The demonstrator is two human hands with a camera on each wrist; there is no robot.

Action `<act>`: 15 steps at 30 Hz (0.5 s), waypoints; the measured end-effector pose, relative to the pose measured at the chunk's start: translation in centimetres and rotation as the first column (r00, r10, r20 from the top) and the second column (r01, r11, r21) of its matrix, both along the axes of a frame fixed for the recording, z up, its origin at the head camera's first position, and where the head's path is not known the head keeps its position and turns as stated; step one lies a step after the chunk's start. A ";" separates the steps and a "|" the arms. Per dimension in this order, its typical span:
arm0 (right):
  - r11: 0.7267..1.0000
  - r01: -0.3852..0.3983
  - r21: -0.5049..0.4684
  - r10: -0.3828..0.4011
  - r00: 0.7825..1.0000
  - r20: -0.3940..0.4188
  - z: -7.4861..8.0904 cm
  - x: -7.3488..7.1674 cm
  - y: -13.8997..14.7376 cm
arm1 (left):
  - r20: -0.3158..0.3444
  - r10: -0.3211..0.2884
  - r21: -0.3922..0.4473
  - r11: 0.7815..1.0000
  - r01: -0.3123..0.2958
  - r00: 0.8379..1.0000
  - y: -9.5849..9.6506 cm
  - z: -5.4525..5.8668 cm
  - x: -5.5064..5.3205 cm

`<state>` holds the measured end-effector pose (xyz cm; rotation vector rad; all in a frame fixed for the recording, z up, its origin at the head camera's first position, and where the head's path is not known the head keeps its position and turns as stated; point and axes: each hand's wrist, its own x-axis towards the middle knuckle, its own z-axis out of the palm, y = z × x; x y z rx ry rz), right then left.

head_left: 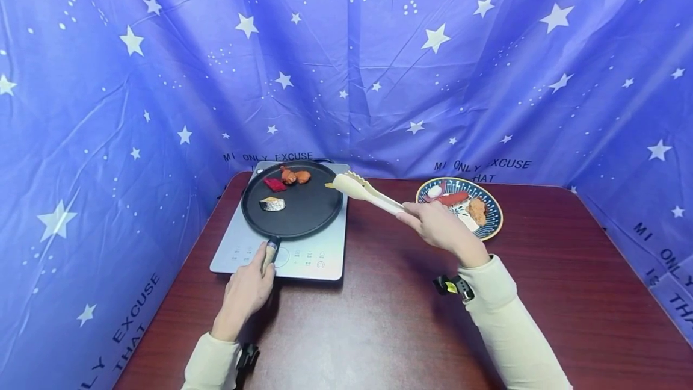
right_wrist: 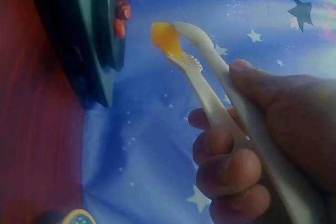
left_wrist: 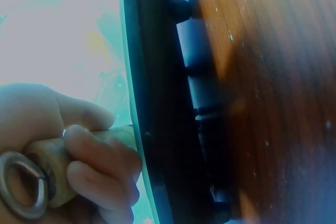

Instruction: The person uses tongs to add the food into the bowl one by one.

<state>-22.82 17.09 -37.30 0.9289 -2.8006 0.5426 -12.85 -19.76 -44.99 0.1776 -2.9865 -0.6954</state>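
Tongs [head_left: 379, 197] in your right hand [head_left: 438, 224], fingers and thumb wrapped round them, pinch an orange piece [right_wrist: 164, 38] at the right edge of the pan [head_left: 308, 215], as the head view shows. Caught only by the tips, the piece could slip and land outside the rim should your squeeze slacken; a low approach might knock that rim. Your left hand [head_left: 251, 287], fingers curled round the handle [head_left: 275, 245], could slew the pan on the cooktop [head_left: 227, 260] by pulling unevenly, shifting the food [head_left: 272, 204]. Your right forearm [head_left: 511, 324] angles forward and leftward near the plate [head_left: 499, 221]; your left forearm [head_left: 211, 360] reaches straight toward the handle.
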 end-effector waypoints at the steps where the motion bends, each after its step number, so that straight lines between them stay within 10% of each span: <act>1: 1.000 -0.004 0.001 0.004 1.000 0.001 -0.1 -0.1 -0.2 | 0.001 0.001 0.000 1.000 -0.001 1.000 0.0 0.0 0.0; 15: 0.997 -0.070 0.026 0.070 0.997 0.017 -1.2 -0.5 -2.9 | 0.005 0.006 0.004 1.000 -0.006 1.000 0.1 0.0 0.0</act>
